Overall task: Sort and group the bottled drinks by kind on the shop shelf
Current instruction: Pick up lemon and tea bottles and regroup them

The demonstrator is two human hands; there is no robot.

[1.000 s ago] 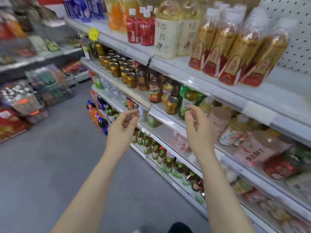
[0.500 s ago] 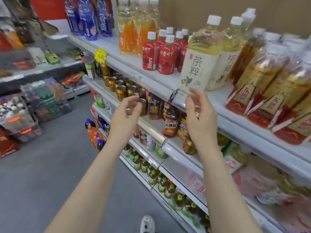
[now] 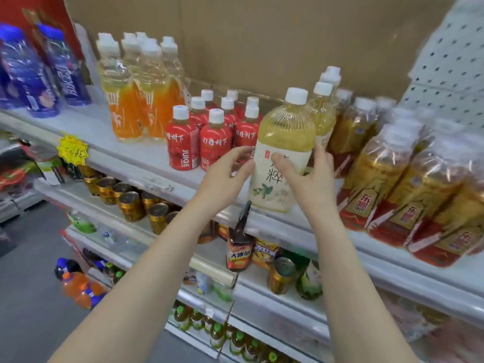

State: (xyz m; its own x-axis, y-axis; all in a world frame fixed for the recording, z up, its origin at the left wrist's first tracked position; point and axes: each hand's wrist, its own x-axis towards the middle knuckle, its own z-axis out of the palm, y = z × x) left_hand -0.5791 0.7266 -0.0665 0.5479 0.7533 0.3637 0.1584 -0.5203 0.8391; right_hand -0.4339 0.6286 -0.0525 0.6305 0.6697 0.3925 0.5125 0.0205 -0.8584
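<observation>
A tall pale-yellow tea bottle [image 3: 284, 142] with a white cap and cream label stands at the front edge of the top shelf [image 3: 125, 158]. My right hand [image 3: 306, 176] wraps round its lower label, thumb across the front. My left hand [image 3: 225, 174] touches the bottle's left side with spread fingers. More of the same tea bottles [image 3: 323, 111] stand behind it. Left of it are several small red juice bottles [image 3: 214, 137], then tall orange drink bottles [image 3: 136, 93] and blue bottles [image 3: 34, 72]. Amber bottles with red-gold labels [image 3: 387, 174] fill the right.
A cardboard sheet [image 3: 262, 35] backs the top shelf, with white pegboard [image 3: 445, 61] at the right. The shelf below holds gold cans [image 3: 131, 205] and dark tea bottles [image 3: 239, 247]. Lower shelves carry green-capped bottles [image 3: 217, 334]. A yellow price star [image 3: 72, 150] hangs on the shelf edge. Grey aisle floor lies left.
Both hands rose from the second shelf to the top shelf and closed in on the front pale tea bottle. The view tilted up toward the top shelf.
</observation>
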